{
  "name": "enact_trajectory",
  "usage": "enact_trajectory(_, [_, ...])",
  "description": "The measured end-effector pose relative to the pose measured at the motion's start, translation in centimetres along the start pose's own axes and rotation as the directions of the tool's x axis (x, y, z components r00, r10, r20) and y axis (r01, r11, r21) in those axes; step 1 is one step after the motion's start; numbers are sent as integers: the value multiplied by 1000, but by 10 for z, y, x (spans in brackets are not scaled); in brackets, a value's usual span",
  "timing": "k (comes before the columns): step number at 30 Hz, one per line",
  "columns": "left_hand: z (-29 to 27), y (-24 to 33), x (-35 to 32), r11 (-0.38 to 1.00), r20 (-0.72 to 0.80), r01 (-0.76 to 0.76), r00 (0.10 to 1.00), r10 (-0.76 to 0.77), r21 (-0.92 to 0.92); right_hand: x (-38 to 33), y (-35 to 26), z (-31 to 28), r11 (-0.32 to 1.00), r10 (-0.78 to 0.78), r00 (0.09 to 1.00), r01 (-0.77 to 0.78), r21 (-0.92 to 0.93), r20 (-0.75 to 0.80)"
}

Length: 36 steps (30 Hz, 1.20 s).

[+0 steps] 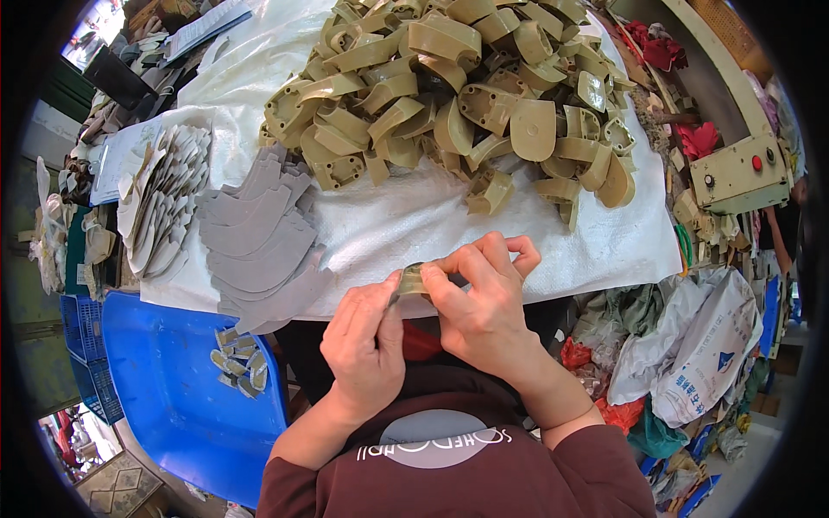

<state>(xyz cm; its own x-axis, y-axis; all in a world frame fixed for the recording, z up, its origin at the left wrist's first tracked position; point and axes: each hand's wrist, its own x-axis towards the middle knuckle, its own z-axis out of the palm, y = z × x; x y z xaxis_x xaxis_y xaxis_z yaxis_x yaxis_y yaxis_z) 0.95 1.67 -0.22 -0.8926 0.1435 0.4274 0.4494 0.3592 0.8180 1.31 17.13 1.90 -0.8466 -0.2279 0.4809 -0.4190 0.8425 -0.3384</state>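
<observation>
Head view: tan piece (414, 281) is at frame ctr, btwn both hands; L hand (367, 335) pinches its left side, R hand (482, 304) its right, fingers curled in. Long axis unclear, mostly covered.

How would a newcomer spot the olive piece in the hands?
On the white sheet rises a big olive heap. At the sheet's near edge, the left hand and right hand pinch one olive piece. Being held sets it apart from the heap's loose pieces.
</observation>
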Motion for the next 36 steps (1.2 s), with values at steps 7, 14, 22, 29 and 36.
enact_trajectory(7, [-5,-16,4,961,72,95,994,-79,-259,-4,15,12,953,-2,997,23,302,-72])
enact_trajectory(14, [-1,-17,11,965,109,-42,992,72,-258,-5,20,-4,883,-75,986,-4,470,149])
enact_trajectory(22, [16,-13,-1,937,-120,-137,987,103,-322,-3,18,-9,893,-167,977,92,441,135])
enact_trajectory(29, [-3,-23,5,949,-148,-309,943,298,-61,-5,10,2,903,-90,996,73,423,21])
enact_trajectory(36, [-20,-19,12,963,-143,-239,965,221,-122,-34,3,8,482,301,897,-436,760,324])
